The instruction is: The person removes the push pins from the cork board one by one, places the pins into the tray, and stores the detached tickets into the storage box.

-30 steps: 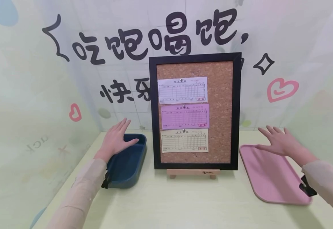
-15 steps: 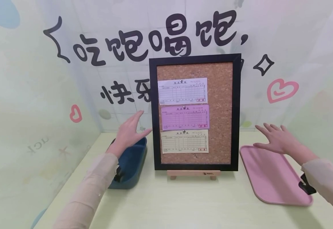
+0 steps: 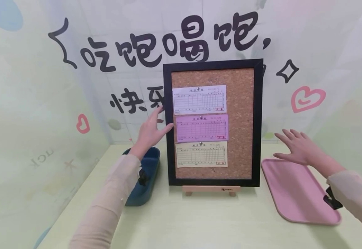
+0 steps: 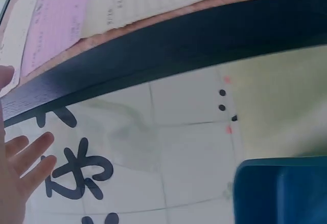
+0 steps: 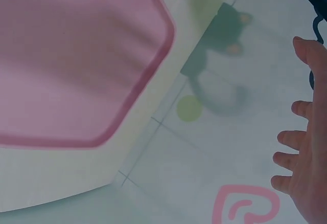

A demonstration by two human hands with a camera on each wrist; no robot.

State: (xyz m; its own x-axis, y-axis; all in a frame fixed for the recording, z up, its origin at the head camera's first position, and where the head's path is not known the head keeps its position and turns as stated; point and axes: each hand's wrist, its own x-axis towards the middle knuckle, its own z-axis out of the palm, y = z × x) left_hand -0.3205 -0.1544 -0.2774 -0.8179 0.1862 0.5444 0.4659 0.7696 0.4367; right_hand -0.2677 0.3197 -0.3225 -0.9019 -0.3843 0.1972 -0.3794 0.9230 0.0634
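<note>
1. Board [image 3: 241,124]: grainy cork, square-cornered black frame [image 3: 214,182]; three thin paper slips [image 3: 201,133] pinned toward its left side.
2. Left hand [image 3: 150,133]: at the board's left edge, thumb and fingers apart, contact unclear.
3. Right hand [image 3: 302,149]: right of the board, fingers spread wide.

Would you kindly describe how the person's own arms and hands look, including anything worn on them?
The left hand and right hand are bare, with no gloves or rings visible. A pale beige, creased left sleeve and matching right sleeve end near the wrists. A small black fitting shows beside the left cuff, and another by the right.
</note>
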